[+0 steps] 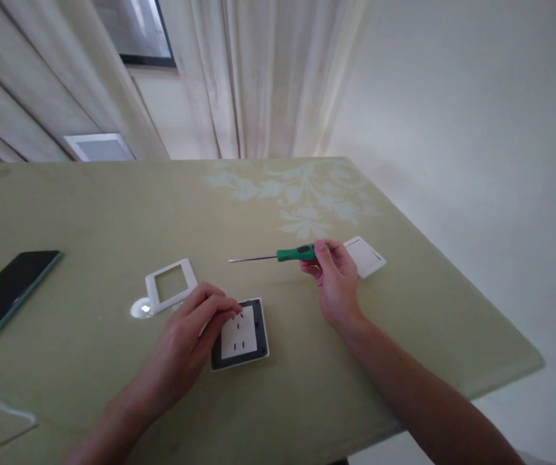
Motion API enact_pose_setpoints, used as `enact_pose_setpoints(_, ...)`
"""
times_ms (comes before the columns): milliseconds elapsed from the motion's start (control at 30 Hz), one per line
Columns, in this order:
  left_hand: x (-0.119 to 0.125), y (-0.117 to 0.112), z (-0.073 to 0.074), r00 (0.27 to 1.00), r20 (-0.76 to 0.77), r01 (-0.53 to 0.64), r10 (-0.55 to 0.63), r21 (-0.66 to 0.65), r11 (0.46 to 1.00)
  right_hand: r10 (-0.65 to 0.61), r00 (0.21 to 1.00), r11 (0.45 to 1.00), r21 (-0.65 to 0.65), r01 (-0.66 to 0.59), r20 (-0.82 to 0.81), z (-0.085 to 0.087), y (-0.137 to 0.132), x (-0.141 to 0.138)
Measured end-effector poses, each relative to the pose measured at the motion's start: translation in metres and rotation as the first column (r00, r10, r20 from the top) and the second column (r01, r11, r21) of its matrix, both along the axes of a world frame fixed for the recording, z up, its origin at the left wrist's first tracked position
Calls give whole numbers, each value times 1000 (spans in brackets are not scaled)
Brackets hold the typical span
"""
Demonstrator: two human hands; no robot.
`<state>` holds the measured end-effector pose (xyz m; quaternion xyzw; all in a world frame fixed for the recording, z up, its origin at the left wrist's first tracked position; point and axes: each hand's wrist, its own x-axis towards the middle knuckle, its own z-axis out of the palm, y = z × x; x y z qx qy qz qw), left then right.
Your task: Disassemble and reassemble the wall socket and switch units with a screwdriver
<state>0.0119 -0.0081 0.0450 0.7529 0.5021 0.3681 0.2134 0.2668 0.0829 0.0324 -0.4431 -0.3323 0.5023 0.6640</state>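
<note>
My right hand [336, 278] is closed around the green handle of a screwdriver [301, 252], held above the table with its metal shaft pointing left. A wall socket [239, 342] lies face up in front of me, with a white slotted middle and a dark surround inside a white edge. My left hand [200, 323] reaches over the socket's upper left part. Its fingers are bent and pressed together at the tips; whatever they pinch there is too small or hidden to name.
A white square frame [189, 274] lies beyond my left hand, near a shiny round spot. Behind my right hand is a white switch panel [365, 257]. A phone [11, 290] and a white cable [1, 403] are at the left. The table [427, 310] ends at the right.
</note>
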Motion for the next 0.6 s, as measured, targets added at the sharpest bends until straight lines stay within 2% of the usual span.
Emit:
enact_pose_setpoints(167,16,-4,-3,991,-50,121,-121,3,993,28,999,999,20,-29,16,1,-2,-2)
enact_pose_setpoints(433,14,-4,-4,984,-94,159,-152,73,984,55,996,995,80,-60,73,7,-5,-2)
enact_pose_setpoints(600,8,-6,-5,975,-138,189,-173,110,976,59,994,995,69,-65,90,8,-5,-2)
